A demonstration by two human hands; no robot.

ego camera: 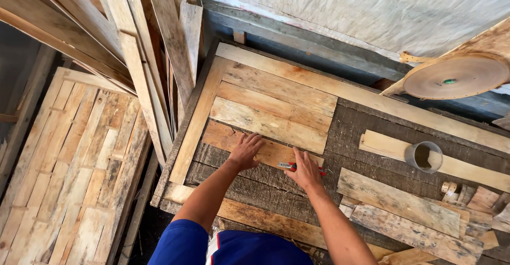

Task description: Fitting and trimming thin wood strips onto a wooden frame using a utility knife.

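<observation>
A small red tool (pixel 307 166) is mostly hidden under the gripping right hand (pixel 305 170). A reddish, rough-grained wooden slat (pixel 223 136) is pressed flat beneath the spread fingers (pixel 254 140) of the left hand (pixel 244 152), nothing grasped

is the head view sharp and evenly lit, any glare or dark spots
Head view: sharp on the left hand, right hand and plank; daylight even, no harsh glare, palest on the round disc; the gap beside the workbench falls dark; wide-lens bend at edges.
</observation>
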